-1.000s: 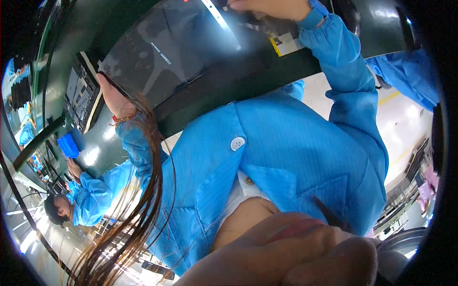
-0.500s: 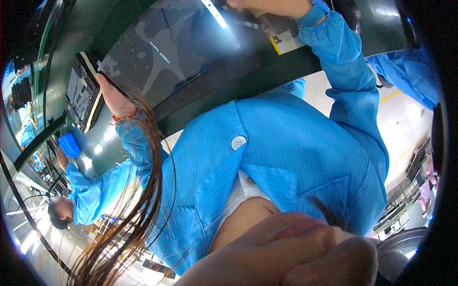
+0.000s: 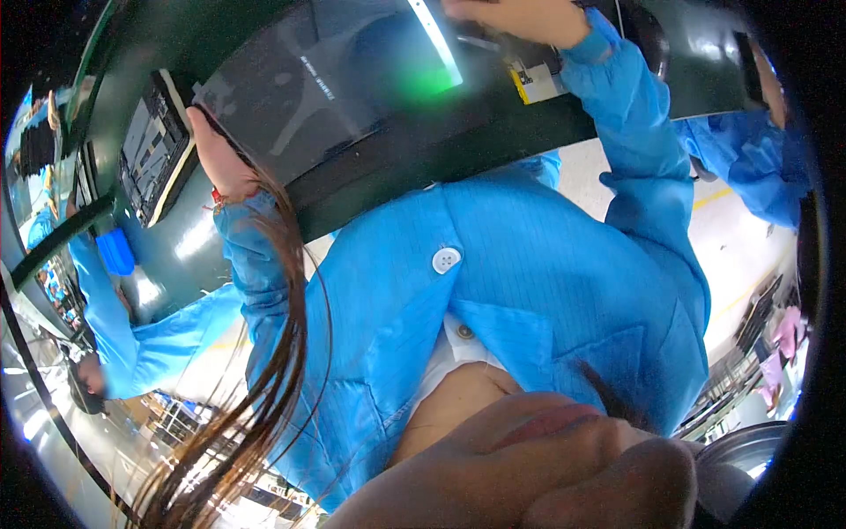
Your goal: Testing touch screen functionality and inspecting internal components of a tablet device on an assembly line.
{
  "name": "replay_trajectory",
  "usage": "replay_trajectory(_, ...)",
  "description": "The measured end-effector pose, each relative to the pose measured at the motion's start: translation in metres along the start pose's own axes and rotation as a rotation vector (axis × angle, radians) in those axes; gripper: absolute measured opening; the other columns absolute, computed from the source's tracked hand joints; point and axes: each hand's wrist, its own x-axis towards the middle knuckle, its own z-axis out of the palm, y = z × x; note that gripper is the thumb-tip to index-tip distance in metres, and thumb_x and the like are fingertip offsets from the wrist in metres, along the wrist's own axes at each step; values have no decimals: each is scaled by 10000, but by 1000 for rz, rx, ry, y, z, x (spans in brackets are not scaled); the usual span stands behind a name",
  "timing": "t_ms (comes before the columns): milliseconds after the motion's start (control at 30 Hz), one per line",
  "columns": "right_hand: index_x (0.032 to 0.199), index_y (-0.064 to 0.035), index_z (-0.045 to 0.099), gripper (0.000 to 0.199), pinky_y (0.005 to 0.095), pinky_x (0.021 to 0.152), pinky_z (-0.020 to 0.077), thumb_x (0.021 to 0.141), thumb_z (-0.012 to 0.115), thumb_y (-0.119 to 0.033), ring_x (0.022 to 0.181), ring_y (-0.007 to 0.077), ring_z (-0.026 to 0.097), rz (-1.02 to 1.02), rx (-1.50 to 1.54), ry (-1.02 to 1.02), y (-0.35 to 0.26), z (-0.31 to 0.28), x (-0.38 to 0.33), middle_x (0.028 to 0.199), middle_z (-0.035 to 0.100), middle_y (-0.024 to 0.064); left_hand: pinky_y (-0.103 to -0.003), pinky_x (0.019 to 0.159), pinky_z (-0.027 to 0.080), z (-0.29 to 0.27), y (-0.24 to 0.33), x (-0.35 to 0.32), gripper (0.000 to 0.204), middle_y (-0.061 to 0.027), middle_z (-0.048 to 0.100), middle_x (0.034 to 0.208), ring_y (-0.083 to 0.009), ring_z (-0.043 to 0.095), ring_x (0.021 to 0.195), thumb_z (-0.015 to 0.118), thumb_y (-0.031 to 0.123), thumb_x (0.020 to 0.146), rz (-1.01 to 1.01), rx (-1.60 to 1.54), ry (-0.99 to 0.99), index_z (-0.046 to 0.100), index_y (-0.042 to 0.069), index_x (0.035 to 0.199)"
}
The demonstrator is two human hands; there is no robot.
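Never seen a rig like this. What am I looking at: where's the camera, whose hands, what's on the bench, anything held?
No robot here: a person works bare-handed. The view comes from a wide fisheye camera on their head, looking down, so straight edges bend near the rim.

On the dark green bench lies a dark flat panel. The left hand is at its left edge; the grip isn't clear. The right hand is at the picture's top, near a yellow-and-white piece; whether it holds anything can't be told.

Further left are another dark flat unit and a blue object.
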Motion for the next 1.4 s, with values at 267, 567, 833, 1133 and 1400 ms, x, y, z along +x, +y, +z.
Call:
replay_trajectory(267,1115,-148,663,323,413,965,408,872,594,-350,1106,342,547,73,-1145,633,60,-56,-109,1215,599,120,-391,932,456,-23,-7,13,500,-96,606,1183,-264,581,1060,372,455,979,-153,-197,-317,532,57,1237)
replay_trajectory(567,1177,-132,634,436,448,1009,355,957,392,-420,1181,358,501,456,-877,720,81,-33,-132,1280,537,188,-400,841,517,-48,-15,28,459,-96,612,1179,-265,610,1017,428,418,972,-136,-222,-364,545,66,1241)
replay_trajectory(833,1172,-118,627,356,450,995,365,904,534,-334,1170,351,511,358,-949,730,85,-27,-137,1247,556,191,-393,860,510,-58,-21,38,447,-102,608,1192,-255,604,1034,443,409,968,-157,-318,-488,554,68,1235)
replay_trajectory(1133,1116,-199,663,321,472,1053,227,852,593,-366,1231,307,403,-127,-739,598,-24,29,-94,1310,519,65,-398,893,492,-52,-18,36,449,-117,603,1192,-277,598,1041,414,404,980,-145,-257,-401,536,63,1246)
replay_trajectory(1400,1107,-275,673,322,576,1076,54,909,480,-441,1314,329,291,-155,-798,300,-53,62,-67,1391,440,32,-386,874,507,-42,-13,26,456,-121,601,1200,-284,604,1038,406,409,980,-129,-148,-270,542,65,1247)
